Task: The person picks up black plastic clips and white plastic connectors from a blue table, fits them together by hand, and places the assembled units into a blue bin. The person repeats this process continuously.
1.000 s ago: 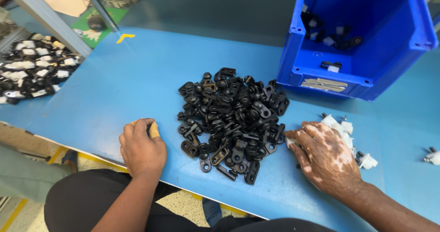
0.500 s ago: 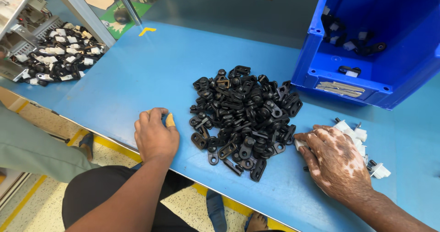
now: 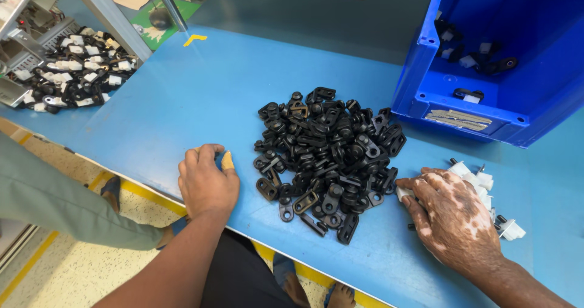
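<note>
The pile of black clips [image 3: 325, 156] sits in the middle of the blue tabletop [image 3: 201, 95], and I place everything from it. My left hand [image 3: 207, 183] rests just left of the pile, curled in a loose fist; a yellowish tip shows at the thumb, but whether that grip encloses anything I cannot tell. My right hand [image 3: 453, 217] lies flat to the pile's right, palm down on a small heap of white pieces [image 3: 483, 183], most of them hidden under my fingers, so its grip is unclear too. Beyond the pile to the right stands a blue bin [image 3: 462, 110], cut off at the frame edge, with a few parts inside. Far left of the pile lies a mixed black-and-white heap [image 3: 70, 70], hard to make out.
</note>
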